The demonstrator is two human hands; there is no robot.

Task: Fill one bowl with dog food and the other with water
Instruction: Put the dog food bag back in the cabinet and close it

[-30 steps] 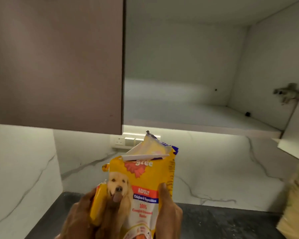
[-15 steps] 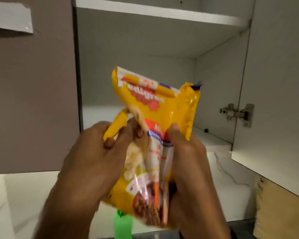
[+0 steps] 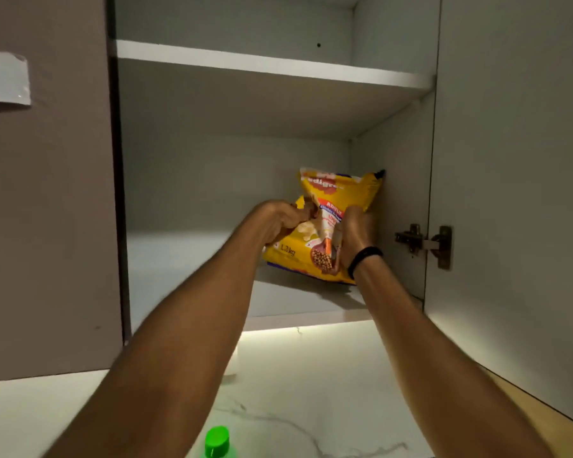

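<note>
The dog food bag [image 3: 339,206] is inside the open cupboard, on the lower shelf [image 3: 186,259], in the back right corner and just beside the right inner wall [image 3: 391,180]. Its long axis is close to vertical, with the folded top pointing up and leaning a little to the right. The printed yellow front faces you. The bottom edge is down at the shelf floor, but I cannot tell if the full weight rests there.

Your left hand [image 3: 278,219] has a narrow grip: the fingers are curled and pinch the left edge of the bag near its middle. Your right hand [image 3: 356,233] holds the right side of the bag lower down, with the fingers wrapped on the front. A black wristband [image 3: 364,257] sits on the right wrist.

Above the bag is the upper shelf [image 3: 272,66], well apart from its top. The open door [image 3: 510,193] hangs at the right, and its metal hinge [image 3: 424,241] is near your right wrist. At the left is the closed door [image 3: 47,209] with a white paper label [image 3: 4,79]. Under the cupboard you see the lit marble wall [image 3: 311,375], and a green bottle cap [image 3: 216,441] shows at the bottom edge between your forearms.
</note>
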